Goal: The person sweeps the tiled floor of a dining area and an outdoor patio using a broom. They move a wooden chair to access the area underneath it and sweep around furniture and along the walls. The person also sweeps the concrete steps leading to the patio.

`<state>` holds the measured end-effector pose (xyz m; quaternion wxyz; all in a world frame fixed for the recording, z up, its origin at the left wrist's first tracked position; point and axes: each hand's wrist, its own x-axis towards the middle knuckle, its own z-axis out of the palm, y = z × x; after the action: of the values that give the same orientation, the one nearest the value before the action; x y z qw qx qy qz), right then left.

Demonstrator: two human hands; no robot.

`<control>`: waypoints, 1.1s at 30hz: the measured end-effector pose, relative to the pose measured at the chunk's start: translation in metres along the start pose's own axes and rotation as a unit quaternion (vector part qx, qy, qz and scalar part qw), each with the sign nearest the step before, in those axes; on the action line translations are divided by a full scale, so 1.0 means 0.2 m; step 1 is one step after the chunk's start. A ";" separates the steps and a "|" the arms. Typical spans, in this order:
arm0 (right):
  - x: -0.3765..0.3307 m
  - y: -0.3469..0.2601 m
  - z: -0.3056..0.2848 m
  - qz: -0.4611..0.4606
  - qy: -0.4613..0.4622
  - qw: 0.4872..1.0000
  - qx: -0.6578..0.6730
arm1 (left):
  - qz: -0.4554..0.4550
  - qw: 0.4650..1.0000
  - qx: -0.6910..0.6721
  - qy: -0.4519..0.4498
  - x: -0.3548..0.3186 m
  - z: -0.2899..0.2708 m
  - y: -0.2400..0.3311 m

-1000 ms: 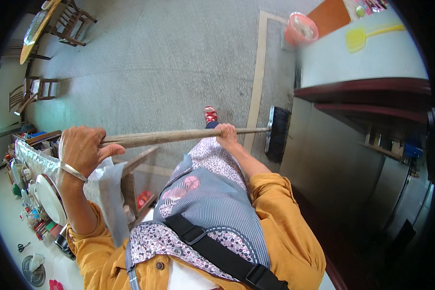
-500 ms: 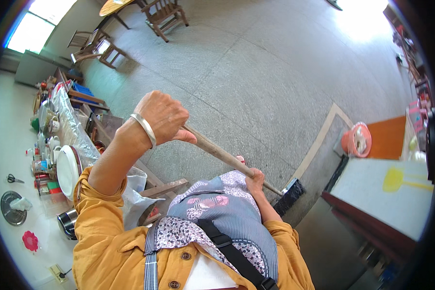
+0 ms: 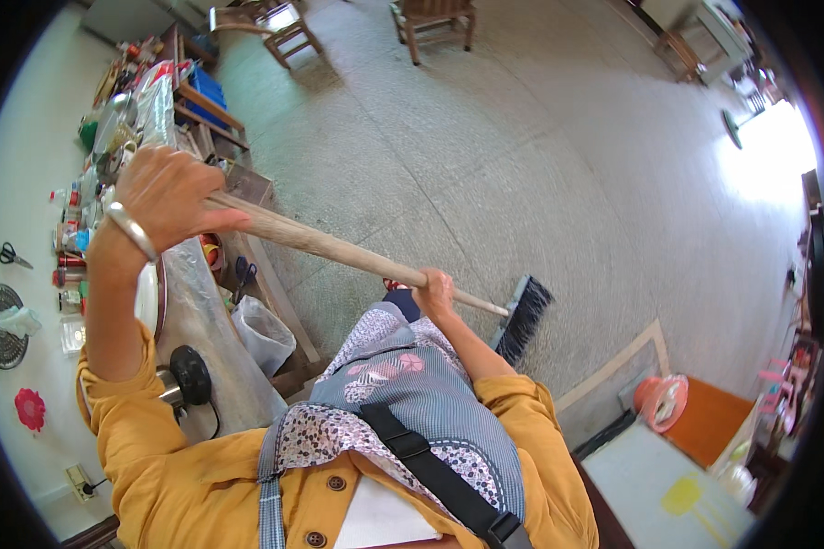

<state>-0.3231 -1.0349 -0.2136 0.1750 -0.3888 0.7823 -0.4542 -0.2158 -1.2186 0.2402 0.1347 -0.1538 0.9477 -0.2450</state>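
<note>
I hold a broom with a long wooden handle (image 3: 330,245) and a black bristle head (image 3: 525,318) that rests on the grey floor (image 3: 522,156). My left hand (image 3: 169,190), a silver bangle on its wrist, grips the top end of the handle, raised near a cluttered shelf. My right hand (image 3: 435,293) grips the handle lower down, close to the bristle head. I wear a yellow shirt and a patterned apron with a dark strap across it.
A cluttered shelf (image 3: 110,137) with jars and a blue crate runs along the left wall. Wooden chairs (image 3: 435,18) stand at the far end. An orange-pink basin (image 3: 661,401) and a white table (image 3: 650,485) with a yellow swatter sit at lower right.
The view has swung left. The broom head has swept across the floor, away from the basin, and my left hand has risen toward the shelf.
</note>
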 end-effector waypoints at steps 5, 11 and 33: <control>0.69 -0.31 0.57 -0.182 -0.099 0.978 -0.021 | -0.146 0.986 -0.023 -0.074 -0.22 0.26 -0.56; 1.10 -0.63 1.21 -0.267 -0.296 0.910 -0.119 | -0.302 0.893 -0.136 -0.305 -0.68 0.63 -0.64; 1.30 -0.58 1.43 -0.480 -0.437 0.743 -0.159 | -0.625 0.339 -0.649 -0.270 -0.72 1.17 0.30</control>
<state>-0.2562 -1.4323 -0.2453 0.1924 -0.8912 0.3906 -0.1273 -0.0205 -1.2168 0.0383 0.0484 -0.7982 0.3480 0.4893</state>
